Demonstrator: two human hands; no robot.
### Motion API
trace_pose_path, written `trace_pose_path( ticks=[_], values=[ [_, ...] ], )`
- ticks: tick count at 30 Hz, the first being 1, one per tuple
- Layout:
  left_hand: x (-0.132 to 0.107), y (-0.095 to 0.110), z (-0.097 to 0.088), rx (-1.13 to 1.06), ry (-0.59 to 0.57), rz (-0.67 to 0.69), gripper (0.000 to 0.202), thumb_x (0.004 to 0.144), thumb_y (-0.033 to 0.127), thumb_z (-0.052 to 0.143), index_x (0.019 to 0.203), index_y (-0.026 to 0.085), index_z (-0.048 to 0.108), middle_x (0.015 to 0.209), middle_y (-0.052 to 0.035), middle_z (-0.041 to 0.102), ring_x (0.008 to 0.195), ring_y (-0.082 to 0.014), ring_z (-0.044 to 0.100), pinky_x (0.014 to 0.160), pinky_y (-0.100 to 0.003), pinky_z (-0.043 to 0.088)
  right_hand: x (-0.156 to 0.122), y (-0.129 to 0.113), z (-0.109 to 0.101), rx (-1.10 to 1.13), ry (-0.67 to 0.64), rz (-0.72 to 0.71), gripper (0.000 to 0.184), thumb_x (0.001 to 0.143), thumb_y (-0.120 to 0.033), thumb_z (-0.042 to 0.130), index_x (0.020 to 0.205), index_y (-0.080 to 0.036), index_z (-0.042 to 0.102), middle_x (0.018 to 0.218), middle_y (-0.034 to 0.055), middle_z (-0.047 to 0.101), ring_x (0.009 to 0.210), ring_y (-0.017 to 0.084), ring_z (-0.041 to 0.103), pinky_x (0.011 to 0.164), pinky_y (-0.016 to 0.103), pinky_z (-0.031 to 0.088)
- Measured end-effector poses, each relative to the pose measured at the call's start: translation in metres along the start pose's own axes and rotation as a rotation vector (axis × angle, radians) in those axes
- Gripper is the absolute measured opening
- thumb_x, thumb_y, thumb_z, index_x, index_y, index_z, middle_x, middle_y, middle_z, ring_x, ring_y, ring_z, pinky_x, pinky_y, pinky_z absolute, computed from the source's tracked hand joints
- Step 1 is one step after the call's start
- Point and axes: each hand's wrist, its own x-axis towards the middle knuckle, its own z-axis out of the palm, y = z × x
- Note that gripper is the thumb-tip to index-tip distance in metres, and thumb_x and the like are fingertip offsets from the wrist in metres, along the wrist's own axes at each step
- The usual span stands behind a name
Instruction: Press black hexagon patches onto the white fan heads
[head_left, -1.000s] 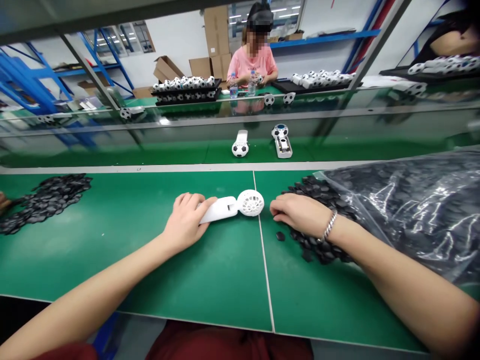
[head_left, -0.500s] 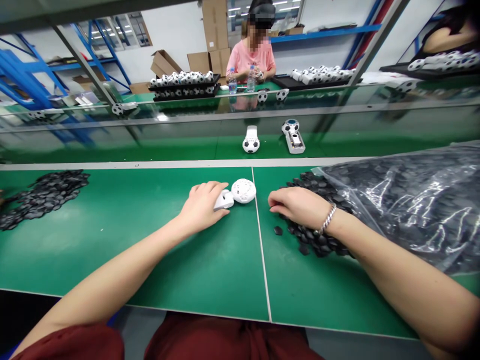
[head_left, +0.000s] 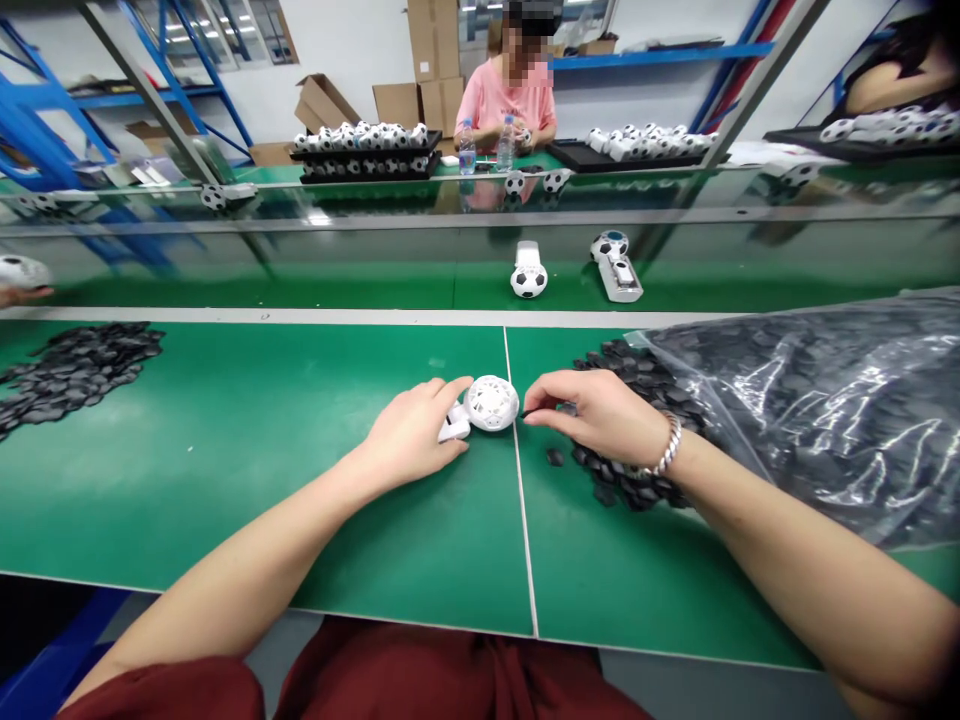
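My left hand (head_left: 416, 430) is wrapped round the handle end of a white plastic device with a round, ball-like head (head_left: 492, 402). That head faces up and shows a pattern of cut-outs. Close to its right side, my right hand (head_left: 592, 412) pinches a small black piece (head_left: 531, 412) between thumb and fingertips. Under and behind my right hand lies a pile of black pentagon-like pieces (head_left: 637, 485). One loose black piece (head_left: 554, 457) rests on the green table just left of that pile.
A clear plastic bag (head_left: 840, 410) full of black pieces lies at the right. Another black pile (head_left: 82, 370) is at the left. Beyond the pale strip, two football-patterned devices (head_left: 529, 280) sit on the green belt. A co-worker (head_left: 510, 110) sits across, near loaded trays (head_left: 364, 165).
My right hand has moved left from the pile towards the round head, a black piece now visible in its pinch. At far left another person's hand with a white device has come into view.
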Motion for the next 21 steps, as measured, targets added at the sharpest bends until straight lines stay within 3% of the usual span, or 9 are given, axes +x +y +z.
trace_pose_path(
  ticks=[6,14,21],
  values=[
    [0.003,-0.001,0.005,-0.117,0.057,0.056,0.065,0.072,0.037,0.061,0.130,0.023,0.034,0.130,-0.0066,0.046,0.116,-0.0268,0.044,0.093,-0.040,0.037,-0.001,-0.008,0.011,0.008,0.024,-0.121,0.014,0.083,-0.017,0.051,0.089,-0.017,0.064,0.088,0.0038,0.066,0.083,0.013,0.059,0.076,0.024,0.045],
    [0.002,0.001,0.007,-0.174,-0.013,0.076,0.065,0.073,0.032,0.061,0.131,0.023,0.032,0.126,-0.0048,0.050,0.110,-0.0251,0.049,0.091,-0.039,0.039,-0.003,-0.008,0.025,-0.052,0.100,-0.307,0.019,0.087,-0.018,0.044,0.094,-0.017,0.062,0.088,0.0060,0.064,0.081,0.014,0.055,0.072,0.027,0.046],
    [0.000,0.009,0.005,-0.089,0.013,0.070,0.067,0.075,0.050,0.055,0.130,0.020,0.032,0.118,-0.0088,0.054,0.105,-0.0265,0.051,0.084,-0.042,0.040,-0.002,-0.011,0.035,-0.084,0.117,-0.288,0.009,0.084,-0.020,0.051,0.091,-0.017,0.056,0.085,0.0043,0.065,0.075,0.015,0.055,0.067,0.030,0.042]
  ],
)
